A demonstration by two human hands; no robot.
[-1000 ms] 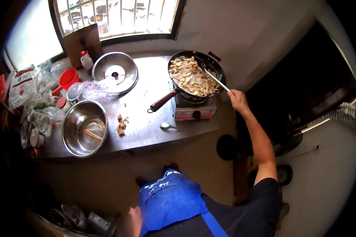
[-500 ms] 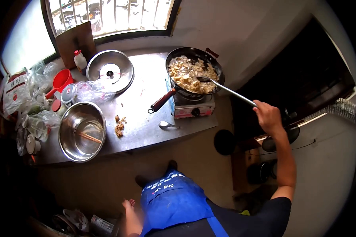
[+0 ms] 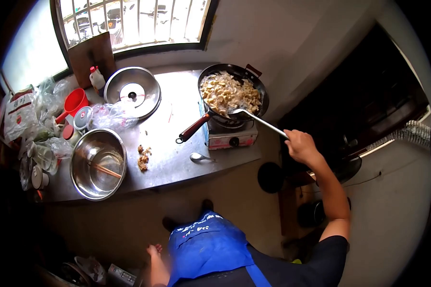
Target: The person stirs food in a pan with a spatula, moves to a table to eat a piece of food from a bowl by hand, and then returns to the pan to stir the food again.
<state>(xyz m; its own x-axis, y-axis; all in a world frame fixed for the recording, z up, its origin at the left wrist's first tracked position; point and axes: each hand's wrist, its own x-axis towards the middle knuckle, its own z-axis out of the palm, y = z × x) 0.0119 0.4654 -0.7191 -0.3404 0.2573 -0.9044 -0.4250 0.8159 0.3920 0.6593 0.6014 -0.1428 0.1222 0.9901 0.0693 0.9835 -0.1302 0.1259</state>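
Observation:
My right hand (image 3: 301, 146) is wrapped round the end of a long metal wok spatula (image 3: 262, 123). The spatula's head rests at the near right side of the food inside a black wok (image 3: 263, 98). Pale yellow-brown chopped pieces (image 3: 227, 91) fill much of the wok, and a wooden handle (image 3: 195, 128) sticks out toward the front left. Beneath the wok is a portable gas stove (image 3: 232, 138). My left hand (image 3: 154, 249) hangs low beside the blue apron (image 3: 208, 244), away from the counter, fingers loosely apart with nothing seen in them.
On the metal counter (image 3: 172, 165) are a steel bowl with chopsticks (image 3: 98, 162), a white spoon (image 3: 201, 157), brown scraps (image 3: 143, 158) and a large lid (image 3: 148, 86). A red scoop (image 3: 75, 101), bottles and plastic bags crowd the left. A black round stool (image 3: 271, 177) stands right of the counter.
My right hand has drawn the spatula left and nearer to me, its head moving to the wok's near side. The food has shifted toward the far left. My left hand stays low.

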